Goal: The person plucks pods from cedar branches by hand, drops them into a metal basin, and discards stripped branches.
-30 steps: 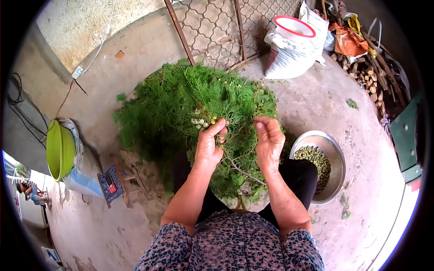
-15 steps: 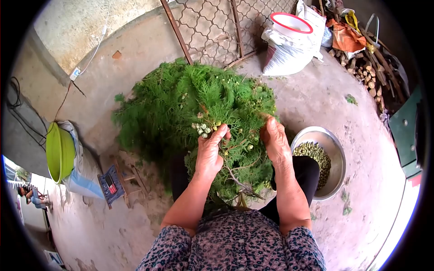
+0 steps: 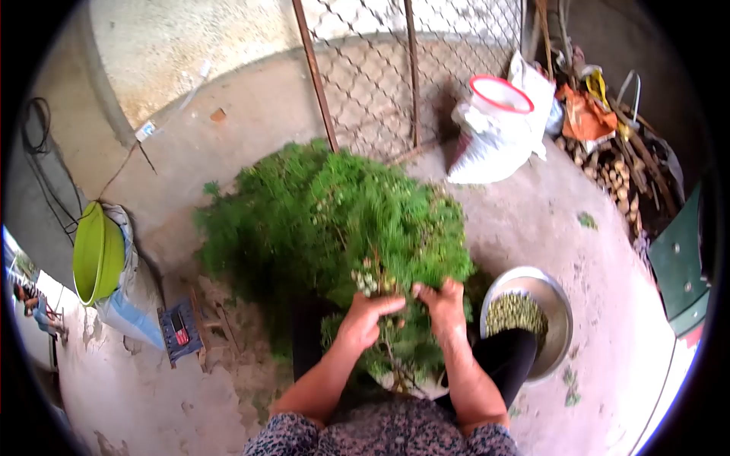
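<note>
A big heap of feathery green evergreen branches (image 3: 304,197) lies before me and over my lap. My left hand (image 3: 363,321) is closed around a branch, its thumb pointing right. Just above that thumb sits a cluster of pale green seed cones (image 3: 366,281). Close by on the right, my right hand (image 3: 445,308) is pinched at the foliage, thumb towards the left; what its fingers hold is hidden. A metal bowl (image 3: 561,323) stands beside my right knee, with many small greenish cones (image 3: 515,313) in it.
White sacks (image 3: 494,144) and a red-rimmed tub (image 3: 502,95) stand near the metal lattice (image 3: 372,83). Firewood (image 3: 608,175) is stacked at right. Leftwards are a lime-green basin (image 3: 99,254) and a small stool (image 3: 182,330) bearing a phone (image 3: 179,327). A person (image 3: 38,308) is far left.
The view has tilted up, so the surroundings sit lower. My right hand has come closer to my left, and its fingers have drawn in to the branch by the left thumb.
</note>
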A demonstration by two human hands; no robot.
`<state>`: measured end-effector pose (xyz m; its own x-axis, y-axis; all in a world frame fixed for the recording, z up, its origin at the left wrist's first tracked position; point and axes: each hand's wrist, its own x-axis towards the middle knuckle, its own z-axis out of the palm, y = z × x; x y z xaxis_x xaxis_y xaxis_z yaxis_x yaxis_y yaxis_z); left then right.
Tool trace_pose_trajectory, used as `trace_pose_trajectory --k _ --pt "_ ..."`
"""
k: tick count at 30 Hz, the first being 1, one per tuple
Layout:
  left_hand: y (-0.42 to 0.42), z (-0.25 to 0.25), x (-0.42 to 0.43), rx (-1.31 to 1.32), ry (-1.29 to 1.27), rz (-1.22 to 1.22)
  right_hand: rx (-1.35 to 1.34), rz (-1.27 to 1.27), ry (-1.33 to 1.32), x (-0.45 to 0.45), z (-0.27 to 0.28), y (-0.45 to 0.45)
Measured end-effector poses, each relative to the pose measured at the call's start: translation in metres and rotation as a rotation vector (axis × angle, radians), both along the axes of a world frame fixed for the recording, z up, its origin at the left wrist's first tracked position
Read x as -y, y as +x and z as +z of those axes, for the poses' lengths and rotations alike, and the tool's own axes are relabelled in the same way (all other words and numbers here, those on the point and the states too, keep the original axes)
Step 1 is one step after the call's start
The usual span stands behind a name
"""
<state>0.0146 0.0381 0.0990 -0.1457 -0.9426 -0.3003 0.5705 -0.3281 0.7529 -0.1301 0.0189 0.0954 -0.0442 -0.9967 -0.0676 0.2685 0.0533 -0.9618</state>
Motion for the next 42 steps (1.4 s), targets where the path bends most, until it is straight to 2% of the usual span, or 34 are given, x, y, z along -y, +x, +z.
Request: trace_pose_trajectory --k 1,3,4,5,7,8,9,12,14,15,17,19,24,32,35,37,42 --pt "0.001 -0.007 0.003 0.008 0.022 -0.02 -0.031 -0.006 -0.011 0.001 -0.003 0.002" --pt "-0.003 -0.02 0.004 0.026 0.015 0.051 -0.495 -0.041 -0.169 -0.002 0.001 -0.001" --pt "-0.004 -0.023 0.005 0.044 0.05 0.039 -0.542 -0.085 -0.278 -0.001 -0.006 -0.002" --pt "-0.006 -0.027 0.007 0.046 0.086 0.048 -0.642 -0.259 -0.383 -0.004 -0.009 0.004" --pt "-0.012 -0.027 0.008 0.059 0.075 0.062 -0.877 -0.39 -0.569 -0.013 0.007 0.001" --pt "-0.016 -0.026 0.008 0.074 0.066 0.075 -0.807 -0.36 -0.592 -0.016 0.003 -0.002" --pt "-0.018 -0.028 0.009 0.068 0.055 0.086 -0.891 -0.31 -0.696 -0.02 0.006 -0.006" --pt "-0.021 -0.041 0.011 0.076 0.06 0.054 -0.803 -0.168 -0.656 -0.021 -0.011 -0.009" --pt "-0.024 -0.041 0.01 0.039 0.044 0.036 -0.707 -0.077 -0.489 -0.021 -0.014 -0.011" --pt "-0.025 -0.044 0.01 0.036 0.039 0.023 -0.648 -0.128 -0.573 -0.018 -0.018 -0.011" --pt "-0.03 -0.044 0.009 0.099 0.054 0.002 -0.604 -0.113 -0.401 -0.02 -0.02 -0.018" --pt "-0.035 -0.044 0.007 0.158 0.036 -0.01 -0.623 -0.147 -0.453 -0.019 -0.023 -0.023" --pt "-0.046 -0.048 0.003 0.308 -0.028 -0.007 -0.585 -0.144 -0.316 -0.022 -0.029 -0.031" --pt "-0.044 -0.053 -0.001 0.341 -0.146 -0.003 -0.675 -0.154 -0.415 -0.024 -0.027 -0.031" --pt "-0.041 -0.047 -0.003 0.388 -0.12 -0.018 -0.636 -0.201 -0.299 -0.024 -0.027 -0.028" --pt "-0.041 -0.048 -0.004 0.4 -0.176 0.006 -0.688 -0.164 -0.401 -0.022 -0.032 -0.03" --pt "-0.037 -0.045 -0.008 0.368 -0.193 0.012 -0.624 -0.114 -0.437 -0.022 -0.041 -0.029"
